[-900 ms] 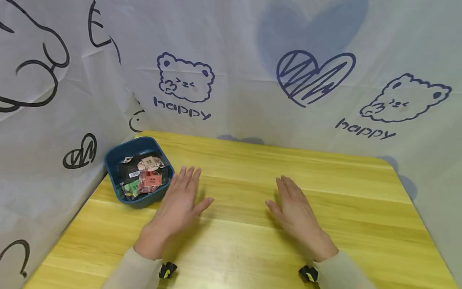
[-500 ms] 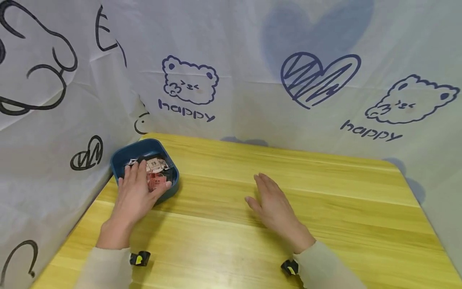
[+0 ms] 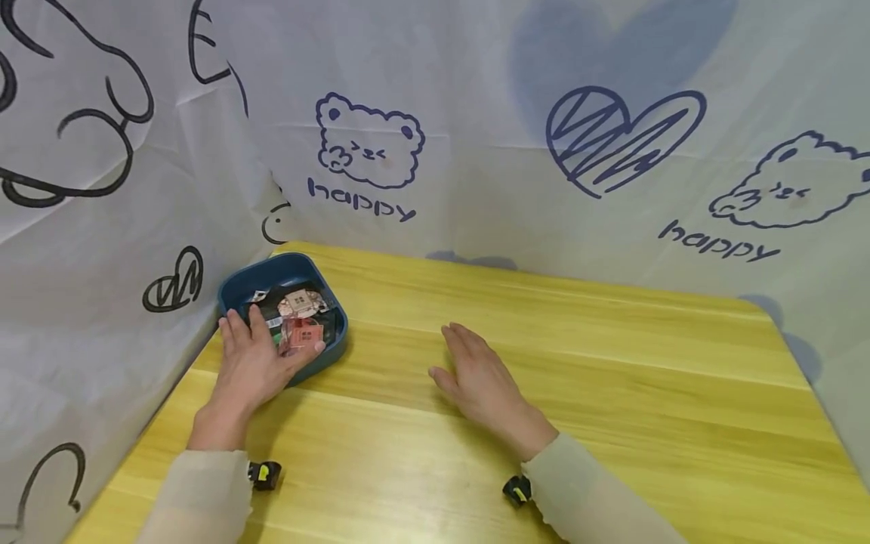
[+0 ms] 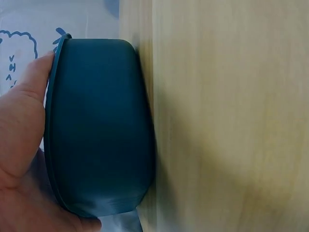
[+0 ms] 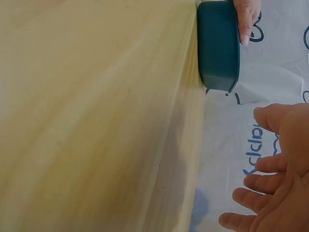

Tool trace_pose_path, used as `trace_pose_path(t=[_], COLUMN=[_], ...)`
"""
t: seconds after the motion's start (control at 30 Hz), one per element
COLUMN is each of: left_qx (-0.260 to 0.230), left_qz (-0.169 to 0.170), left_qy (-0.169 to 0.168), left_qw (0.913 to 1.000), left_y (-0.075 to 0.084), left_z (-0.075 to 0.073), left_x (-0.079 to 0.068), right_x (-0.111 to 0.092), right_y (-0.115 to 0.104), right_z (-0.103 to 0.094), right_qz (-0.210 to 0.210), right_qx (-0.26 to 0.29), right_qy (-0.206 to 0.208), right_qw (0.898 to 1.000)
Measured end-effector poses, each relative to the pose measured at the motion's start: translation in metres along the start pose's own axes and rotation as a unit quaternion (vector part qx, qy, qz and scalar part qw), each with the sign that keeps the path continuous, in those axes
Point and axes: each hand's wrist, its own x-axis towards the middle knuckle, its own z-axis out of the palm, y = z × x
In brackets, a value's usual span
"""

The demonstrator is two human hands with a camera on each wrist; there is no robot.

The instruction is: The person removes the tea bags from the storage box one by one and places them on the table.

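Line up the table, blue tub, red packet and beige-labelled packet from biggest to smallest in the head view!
1. Table
2. Blue tub
3. Red packet and beige-labelled packet: they look too alike to rank.

Yellow table (image 3: 612, 363) and white sheet (image 3: 476, 204) with drawings.
The table shows wood grain, a rounded far right corner, and a soft glare on its near part. The sheet hangs behind the table and along its left side, with thin creases. On the back part there is a left bear (image 3: 370, 143) and a tilted right bear (image 3: 788, 181), each with "happy" below; the right bear is cut by the edge of the head view. Between them is a zigzag heart (image 3: 621, 140), and above it a bigger grey-blue heart (image 3: 612, 45). The left part carries a small black heart (image 3: 173, 279) and large black curves.
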Motion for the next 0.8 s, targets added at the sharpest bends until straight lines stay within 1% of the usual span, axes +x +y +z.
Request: trace_pose_path(t=[0.17,0.47,0.6,0.8], left_qx=[0.001,-0.001,0.0,0.002], left_qz=[0.021,0.066,0.094,0.131], left_qy=[-0.026,-0.058,-0.067,-0.083], left_qw=[0.9994,0.9962,0.9934,0.9879], left_y=[0.012,0.046,0.061,0.084], left_z=[0.004,0.02,0.028,0.04], left_x=[-0.001,-0.006,-0.007,-0.009], right_x=[-0.001,-0.003,-0.004,-0.004], right_y=[0.0,0.002,0.002,0.003], right_z=[0.0,-0.002,-0.004,-0.009], right_qz=[0.008,0.002,0.0,0.009], right_qx=[0.006,0.011,0.01,0.01], right_qy=[0.002,0.007,0.005,-0.006], right_qw=[1.0,1.0,1.0,1.0])
